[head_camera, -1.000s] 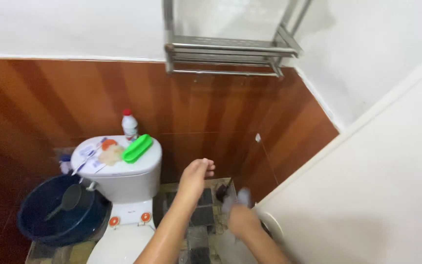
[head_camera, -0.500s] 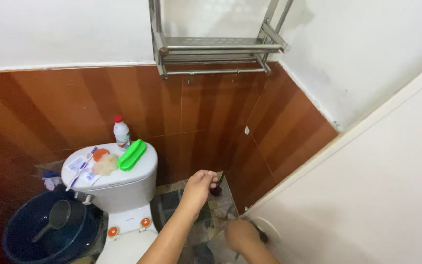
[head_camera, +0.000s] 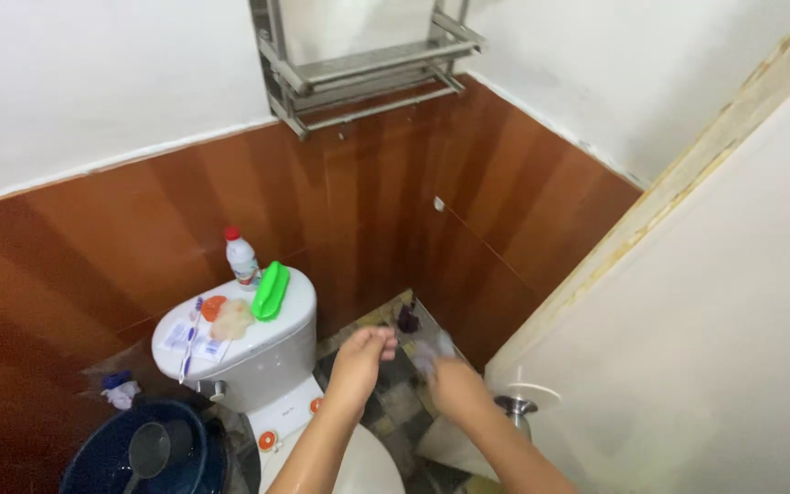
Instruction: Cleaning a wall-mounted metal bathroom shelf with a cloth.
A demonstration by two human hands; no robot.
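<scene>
Low in the centre of the frame, the left hand (head_camera: 363,357) hangs with fingers curled loosely downward, holding nothing visible. Just to its right, the right hand (head_camera: 450,384) is blurred; something pale (head_camera: 433,352) shows at its fingertips, but whether it grips it I cannot tell. Both hover over the patterned floor (head_camera: 395,402), near a small dark object (head_camera: 408,319) by the brown wall. At left, the toilet tank (head_camera: 258,357) carries a green case (head_camera: 270,290), a white bottle (head_camera: 242,258) and a toothbrush (head_camera: 190,337). A blue bucket (head_camera: 102,457) sits at lower left.
</scene>
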